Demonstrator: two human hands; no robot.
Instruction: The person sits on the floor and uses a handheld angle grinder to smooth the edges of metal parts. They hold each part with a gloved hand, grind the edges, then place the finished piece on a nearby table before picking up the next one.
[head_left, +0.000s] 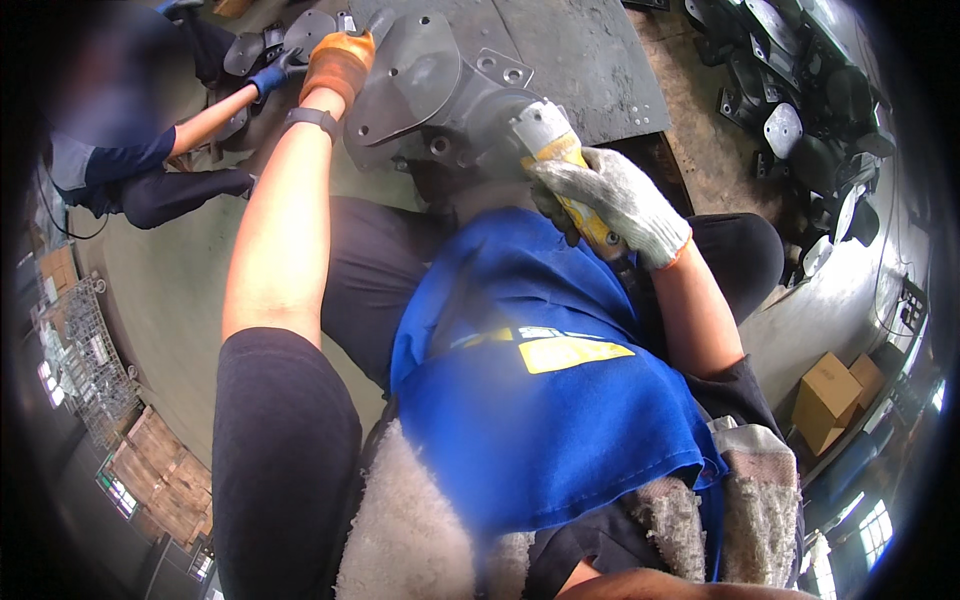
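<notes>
Your right hand [622, 203], in a grey knit glove, is closed around the yellow angle grinder [560, 160], its head against the grey metal casting [440, 85] just beyond your knuckles. Your orange-gloved left hand [338, 62] clamps the casting's far edge, so this looks like mid-grind; next, keep the casting braced and the disc flat

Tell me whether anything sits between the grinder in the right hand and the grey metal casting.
Nothing visible does. The right hand, in a white knit glove, grips the yellow angle grinder, whose head lies right at the grey metal casting. The left hand, in an orange glove, rests on the casting's far side.
</notes>
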